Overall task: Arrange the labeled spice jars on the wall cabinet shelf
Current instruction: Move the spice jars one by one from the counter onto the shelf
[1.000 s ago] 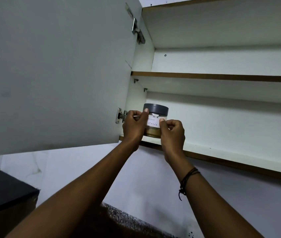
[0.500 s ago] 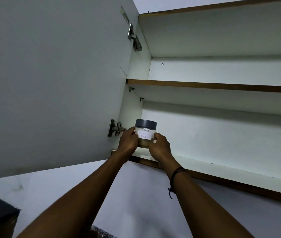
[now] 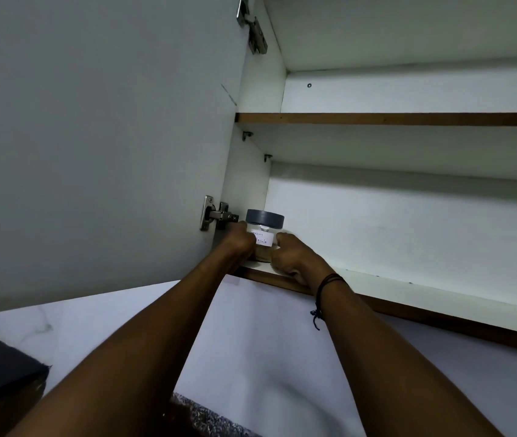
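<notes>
Small, rigid, likely light and smooth-sided spice jar (image 3: pixel 263 239), set at left end of bottom shelf (image 3: pixel 377 279) beside hinge (image 3: pixel 216 216); gripped at its sides by left hand (image 3: pixel 240 244) and right hand (image 3: pixel 292 258), below lid (image 3: pixel 265 218).

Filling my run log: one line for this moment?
left hand grips spice jar | right hand grips jar | jar on bottom shelf, left corner
</notes>
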